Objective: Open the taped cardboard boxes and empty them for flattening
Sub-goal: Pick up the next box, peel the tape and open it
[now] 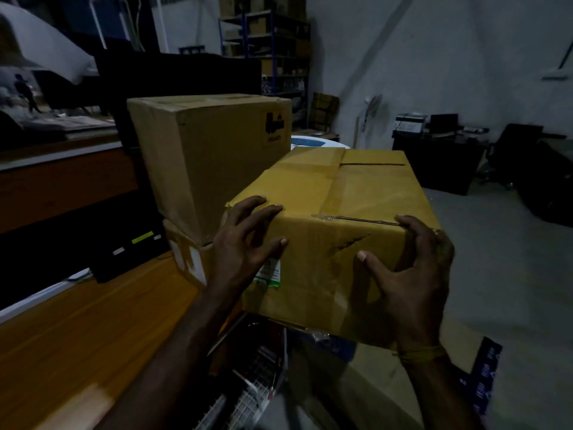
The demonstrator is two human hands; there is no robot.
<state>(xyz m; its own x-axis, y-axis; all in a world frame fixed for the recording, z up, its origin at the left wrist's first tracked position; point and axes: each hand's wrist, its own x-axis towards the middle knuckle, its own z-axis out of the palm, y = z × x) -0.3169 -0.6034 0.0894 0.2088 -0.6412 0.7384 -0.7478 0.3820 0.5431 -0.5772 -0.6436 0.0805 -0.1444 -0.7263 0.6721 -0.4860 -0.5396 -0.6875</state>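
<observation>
Head view: taped box (335, 212), still sealed, gripped at near corners by left hand (245, 243) and right hand (409, 274), fingers curled over edges, beside stacked taller box (210, 162); opening, emptying outstanding.

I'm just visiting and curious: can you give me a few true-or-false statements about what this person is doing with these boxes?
1. Both hands grip the nearest box. True.
2. That box's top flaps stand open. False: they lie closed, with tape across the top.
3. A taller box stands behind it on the left. True.
4. The right hand holds a knife. False: it holds only the box.
5. The left hand rests on the wooden table. False: it grips the box's corner.
</observation>
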